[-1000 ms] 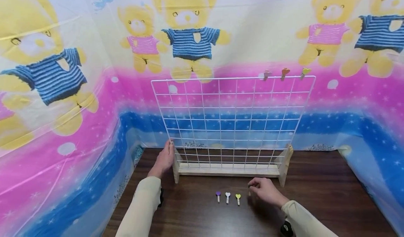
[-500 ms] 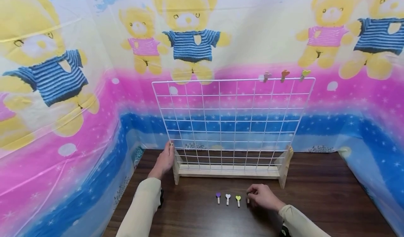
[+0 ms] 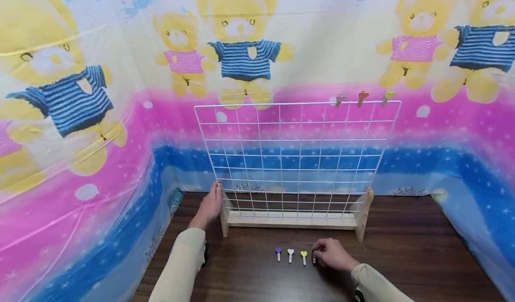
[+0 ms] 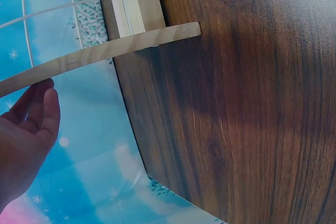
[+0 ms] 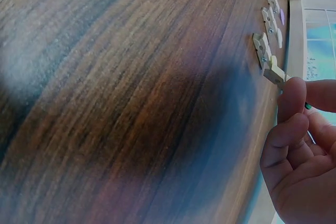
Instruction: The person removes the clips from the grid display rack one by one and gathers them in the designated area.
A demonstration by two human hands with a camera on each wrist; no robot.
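Note:
A white wire grid [image 3: 297, 159] stands upright on a wooden stand [image 3: 293, 222]. My left hand [image 3: 210, 207] touches the stand's left side post [image 4: 105, 51] with fairly straight fingers. My right hand [image 3: 335, 253] pinches a small wooden clothespin [image 5: 274, 75] between thumb and fingers, at the right end of a row on the table. A green edge shows by the fingertips in the right wrist view; most of its top is hidden. To its left lie three heart clothespins: purple [image 3: 278, 253], white [image 3: 290, 255] and yellow [image 3: 303, 257].
Clipped to the grid's top bar at the right are a pale heart clothespin [image 3: 339, 99], an orange-brown one [image 3: 362, 98] and a yellow-green one [image 3: 388, 97]. A bear-print cloth [image 3: 322, 38] surrounds the dark wooden table [image 3: 410, 244] at the back and sides.
My right hand has moved down and slightly left, bringing the pinched clothespin beside the yellow one. The left hand stays at the post.

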